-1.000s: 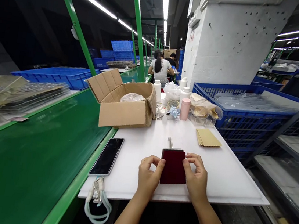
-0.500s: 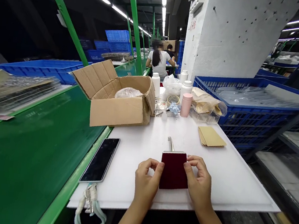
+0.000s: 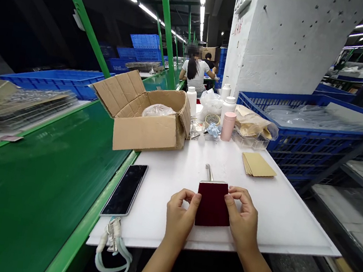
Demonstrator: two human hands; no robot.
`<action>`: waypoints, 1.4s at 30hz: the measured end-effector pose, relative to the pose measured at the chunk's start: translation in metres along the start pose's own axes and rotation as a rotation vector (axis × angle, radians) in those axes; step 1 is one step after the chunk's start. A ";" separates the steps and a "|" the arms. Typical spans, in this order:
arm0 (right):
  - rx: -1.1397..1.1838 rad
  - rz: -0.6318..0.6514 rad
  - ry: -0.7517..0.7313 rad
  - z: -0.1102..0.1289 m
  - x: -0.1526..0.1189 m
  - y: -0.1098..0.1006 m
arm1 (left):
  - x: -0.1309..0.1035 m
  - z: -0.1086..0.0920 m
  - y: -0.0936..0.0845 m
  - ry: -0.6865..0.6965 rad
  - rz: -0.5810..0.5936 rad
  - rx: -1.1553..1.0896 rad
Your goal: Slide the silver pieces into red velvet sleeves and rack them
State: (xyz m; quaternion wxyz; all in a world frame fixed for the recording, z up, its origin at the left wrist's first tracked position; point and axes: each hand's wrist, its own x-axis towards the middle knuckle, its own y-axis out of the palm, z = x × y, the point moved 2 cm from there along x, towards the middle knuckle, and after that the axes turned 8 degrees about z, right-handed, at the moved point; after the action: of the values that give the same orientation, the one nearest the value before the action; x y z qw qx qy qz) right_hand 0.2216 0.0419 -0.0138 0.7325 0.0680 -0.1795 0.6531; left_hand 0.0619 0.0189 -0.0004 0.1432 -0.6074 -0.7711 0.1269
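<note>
A dark red, velvety-looking square panel [image 3: 214,207] with a silvery top edge is tilted toward me over the near part of the table. My left hand [image 3: 180,213] is closed at its left edge, thumb against the side. On the opposite edge, my right hand [image 3: 244,219] pinches it with thumb and fingers. Behind the panel's top a slim metal piece with a bent end [image 3: 209,172] sticks out; whether it is joined to the panel is hidden.
A phone [image 3: 125,190] with a corded strap lies left on the white table [image 3: 170,166]. Tan cards [image 3: 259,165] lie right. Farther back are an open cardboard box [image 3: 146,133], white bottles, a pink bottle [image 3: 228,127] and tape [image 3: 212,120]. A green conveyor [image 3: 44,171] runs left; blue crates [image 3: 294,147] stand right.
My view has shifted slightly, so the scene sits a little differently. Both hands keep the same grip on the red panel. A person's arm in the background has moved.
</note>
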 end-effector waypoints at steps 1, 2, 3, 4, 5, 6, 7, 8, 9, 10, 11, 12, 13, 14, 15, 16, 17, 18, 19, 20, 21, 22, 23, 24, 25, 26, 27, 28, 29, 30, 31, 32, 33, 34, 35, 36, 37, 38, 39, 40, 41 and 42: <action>0.000 0.000 -0.002 0.000 0.000 0.000 | 0.000 0.000 0.000 0.000 0.001 0.001; -0.001 0.001 -0.004 0.000 0.000 0.000 | 0.000 0.000 0.000 -0.001 0.003 0.000; 0.000 0.000 -0.006 0.000 0.000 0.000 | 0.000 -0.001 0.000 0.000 0.006 -0.004; 0.001 0.003 -0.005 0.000 0.000 0.000 | 0.000 -0.001 0.000 0.001 0.008 -0.009; 0.001 0.003 -0.005 0.001 0.000 0.000 | 0.000 -0.002 0.000 0.003 0.009 -0.016; 0.001 0.005 -0.005 0.001 0.000 0.000 | 0.000 -0.002 0.000 0.006 0.009 -0.024; 0.000 0.006 -0.006 0.002 0.000 0.000 | -0.001 -0.002 0.000 0.008 0.009 -0.031; -0.002 0.007 -0.008 0.002 0.000 0.000 | -0.001 -0.003 0.000 0.011 0.010 -0.037; -0.003 0.008 -0.010 0.002 0.000 0.000 | 0.000 -0.003 0.000 0.014 0.010 -0.039; -0.005 0.008 -0.014 0.002 0.000 0.000 | 0.000 -0.003 0.000 0.018 0.009 -0.040; -0.006 0.008 -0.017 0.002 0.000 0.000 | 0.000 -0.002 0.000 0.021 0.008 -0.039; -0.007 0.009 -0.021 0.002 0.000 0.000 | 0.000 -0.002 0.000 0.022 0.006 -0.037; -0.008 0.008 -0.025 0.002 0.001 0.000 | 0.000 -0.002 0.001 0.024 0.005 -0.036; -0.009 0.008 -0.029 0.002 0.001 0.000 | 0.000 -0.002 0.001 0.025 0.003 -0.037; -0.010 0.007 -0.031 0.002 0.001 0.000 | 0.000 -0.002 0.001 0.025 0.001 -0.040; -0.011 0.007 -0.032 0.002 0.001 0.000 | 0.001 -0.002 0.001 0.025 0.003 -0.044; -0.013 0.007 -0.032 0.002 0.002 0.000 | 0.001 -0.002 0.001 0.025 0.005 -0.047; -0.015 0.008 -0.033 0.002 0.002 0.000 | 0.001 -0.002 0.001 0.025 0.008 -0.050; -0.017 0.007 -0.033 0.002 0.002 0.000 | 0.001 -0.002 0.001 0.024 0.008 -0.051; -0.019 0.005 -0.034 0.002 0.002 0.000 | 0.001 -0.002 0.001 0.023 0.007 -0.053; -0.021 0.003 -0.034 0.002 0.002 0.000 | 0.001 -0.002 0.001 0.021 0.007 -0.055; -0.023 0.003 -0.035 0.002 0.002 0.000 | 0.001 -0.002 0.001 0.019 0.005 -0.058; -0.026 0.004 -0.037 0.003 0.002 -0.001 | 0.001 -0.001 0.001 0.018 0.004 -0.061; -0.027 0.004 -0.041 0.003 0.002 -0.001 | 0.001 -0.001 0.001 0.018 0.004 -0.066; -0.027 0.004 -0.044 0.003 0.002 -0.001 | 0.001 -0.001 0.001 0.018 0.006 -0.071; -0.025 0.002 -0.050 0.003 0.002 -0.001 | 0.001 0.000 0.002 0.019 0.007 -0.076; -0.022 -0.001 -0.054 0.003 0.002 0.000 | 0.001 0.000 0.002 0.020 0.009 -0.081; -0.020 -0.005 -0.059 0.004 0.002 0.000 | 0.001 0.000 0.002 0.023 0.011 -0.084; -0.017 -0.007 -0.061 0.004 0.003 0.000 | 0.001 0.000 0.002 0.026 0.013 -0.086; -0.017 -0.008 -0.064 0.004 0.003 0.000 | 0.001 0.000 0.002 0.030 0.014 -0.088; -0.017 -0.009 -0.066 0.004 0.003 0.000 | 0.001 0.000 0.002 0.033 0.014 -0.089; -0.018 -0.011 -0.068 0.004 0.003 0.000 | 0.001 0.000 0.002 0.033 0.014 -0.090; -0.019 -0.013 -0.068 0.004 0.003 0.000 | 0.001 -0.001 0.002 0.032 0.013 -0.092; -0.021 -0.017 -0.068 0.005 0.003 0.000 | 0.002 -0.001 0.002 0.031 0.014 -0.094; -0.022 -0.021 -0.068 0.005 0.003 0.000 | 0.002 -0.001 0.002 0.031 0.014 -0.096; -0.023 -0.025 -0.069 0.006 0.003 0.000 | 0.002 -0.001 0.002 0.033 0.014 -0.097; -0.024 -0.028 -0.069 0.006 0.003 0.000 | 0.002 -0.001 0.002 0.038 0.012 -0.097; -0.025 -0.030 -0.069 0.006 0.003 -0.001 | 0.002 -0.001 0.002 0.044 0.010 -0.097; -0.025 -0.032 -0.069 0.006 0.003 -0.001 | 0.002 -0.001 0.003 0.049 0.007 -0.096; -0.025 -0.035 -0.069 0.006 0.003 -0.001 | 0.002 0.000 0.003 0.053 0.005 -0.096; -0.025 -0.038 -0.070 0.006 0.004 -0.001 | 0.002 0.000 0.003 0.055 0.003 -0.096; -0.026 -0.043 -0.072 0.006 0.004 0.000 | 0.002 0.000 0.003 0.058 0.004 -0.097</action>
State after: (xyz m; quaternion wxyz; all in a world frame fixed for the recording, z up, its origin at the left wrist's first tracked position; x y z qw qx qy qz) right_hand 0.2214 0.0432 -0.0070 0.7402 0.0858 -0.2124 0.6322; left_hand 0.0642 0.0219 -0.0011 0.1355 -0.6184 -0.7707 0.0722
